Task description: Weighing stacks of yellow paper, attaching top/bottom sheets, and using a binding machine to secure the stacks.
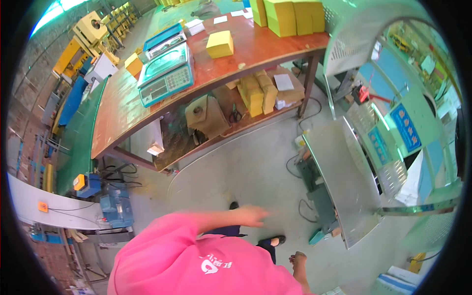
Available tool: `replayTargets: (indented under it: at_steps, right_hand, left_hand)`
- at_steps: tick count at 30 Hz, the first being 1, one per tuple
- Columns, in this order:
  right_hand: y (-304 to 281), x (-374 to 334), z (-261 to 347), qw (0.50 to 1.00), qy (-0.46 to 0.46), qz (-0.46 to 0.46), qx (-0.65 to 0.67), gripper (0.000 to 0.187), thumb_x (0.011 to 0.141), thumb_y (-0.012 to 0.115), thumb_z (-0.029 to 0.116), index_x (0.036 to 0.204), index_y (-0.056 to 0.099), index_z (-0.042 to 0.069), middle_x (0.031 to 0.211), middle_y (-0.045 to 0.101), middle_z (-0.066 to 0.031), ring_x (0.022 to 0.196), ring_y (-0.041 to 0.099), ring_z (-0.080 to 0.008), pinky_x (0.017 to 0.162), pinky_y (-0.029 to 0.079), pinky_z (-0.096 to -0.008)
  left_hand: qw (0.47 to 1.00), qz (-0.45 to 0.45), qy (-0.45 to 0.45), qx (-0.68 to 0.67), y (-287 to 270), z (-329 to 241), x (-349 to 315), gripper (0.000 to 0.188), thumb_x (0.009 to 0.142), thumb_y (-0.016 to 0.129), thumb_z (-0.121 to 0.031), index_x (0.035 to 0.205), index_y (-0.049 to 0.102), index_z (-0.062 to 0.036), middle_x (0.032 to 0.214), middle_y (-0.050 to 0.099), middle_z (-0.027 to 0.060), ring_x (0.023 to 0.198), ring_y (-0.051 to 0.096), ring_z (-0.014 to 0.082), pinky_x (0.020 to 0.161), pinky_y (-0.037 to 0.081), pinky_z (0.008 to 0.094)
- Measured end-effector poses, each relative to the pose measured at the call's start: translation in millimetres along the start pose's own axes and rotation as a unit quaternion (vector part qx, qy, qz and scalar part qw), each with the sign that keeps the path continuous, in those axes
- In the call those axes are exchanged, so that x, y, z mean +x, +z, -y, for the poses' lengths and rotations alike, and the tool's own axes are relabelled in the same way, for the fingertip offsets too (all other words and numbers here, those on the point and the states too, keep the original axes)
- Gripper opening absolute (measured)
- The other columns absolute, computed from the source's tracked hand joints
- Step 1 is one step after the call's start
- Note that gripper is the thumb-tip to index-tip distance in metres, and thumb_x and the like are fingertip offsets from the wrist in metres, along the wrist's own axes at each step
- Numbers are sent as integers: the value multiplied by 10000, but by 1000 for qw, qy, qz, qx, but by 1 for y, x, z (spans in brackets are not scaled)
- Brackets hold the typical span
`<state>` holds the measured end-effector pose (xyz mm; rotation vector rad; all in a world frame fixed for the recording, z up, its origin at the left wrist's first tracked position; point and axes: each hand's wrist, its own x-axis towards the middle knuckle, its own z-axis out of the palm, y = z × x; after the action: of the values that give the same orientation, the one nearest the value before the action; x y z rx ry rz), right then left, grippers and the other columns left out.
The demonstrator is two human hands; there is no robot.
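My left hand (253,216) reaches across in front of my pink shirt, above the grey floor. Motion smears its fingers, so their shape is unclear, and no object shows in it. Lower and to the right, my right hand (297,258) hangs beside my body with its fingers curled in, and I see nothing in them. Neither hand touches a work surface. Nearest on the right is a machine's flat metal table (344,182). Ahead stands a red-brown worktable (265,54) bearing a teal weighing scale (166,73) and a yellow paper stack (220,44).
More yellow stacks (290,18) stand at the worktable's far right. Its lower shelf holds brown wrapped bundles (258,93) and black-handled scissors (235,116). A green conveyor belt (81,132) and blue motor (117,209) lie left. A cable (291,167) trails beside the right-hand machine.
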<state>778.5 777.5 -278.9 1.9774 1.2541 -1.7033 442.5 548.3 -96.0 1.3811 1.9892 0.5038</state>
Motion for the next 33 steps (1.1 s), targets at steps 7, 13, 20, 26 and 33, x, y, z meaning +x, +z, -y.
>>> replayTargets:
  at_steps: [7,13,20,26,33]
  right_hand:
    - [154,-39,109,987,-105,119,11,313,938,532,214,1159,574,-4,876,663,-173,673,665,-260,524,527,-351]
    - [345,-140,311,900,-255,353,7,285,971,538,291,1010,613,18,901,672,-110,744,642,-211,634,516,-309]
    - [492,-299,621,710,-569,415,16,648,948,609,296,1434,348,-44,1437,436,-182,1327,427,-232,1075,355,-336]
    - [628,-277,775,724,-644,239,-68,793,854,643,431,1409,362,-60,1381,477,-264,1306,458,-337,1051,384,-383]
    - [716,-247,787,712,-632,285,-116,554,783,695,322,1216,547,10,1138,650,-191,1070,628,-308,910,478,-404]
  left_hand:
    - [957,-162,-241,0,-84,155,-178,467,836,598,-345,1183,621,-32,1097,667,199,970,647,384,853,523,450]
    - [812,-405,-336,-253,-158,207,-186,428,861,647,-256,1204,612,-1,1095,682,189,1014,671,274,867,521,355]
    - [800,-395,-353,-281,-183,233,-177,426,899,615,-203,1254,569,27,1133,674,174,1035,656,225,891,501,333]
    - [648,-422,-444,-453,-231,226,-144,464,916,596,-202,1294,523,57,1174,651,179,1066,623,221,908,485,340]
    - [658,-424,-429,-451,-265,248,-126,459,926,599,-191,1306,516,52,1181,649,170,1085,611,201,936,469,320]
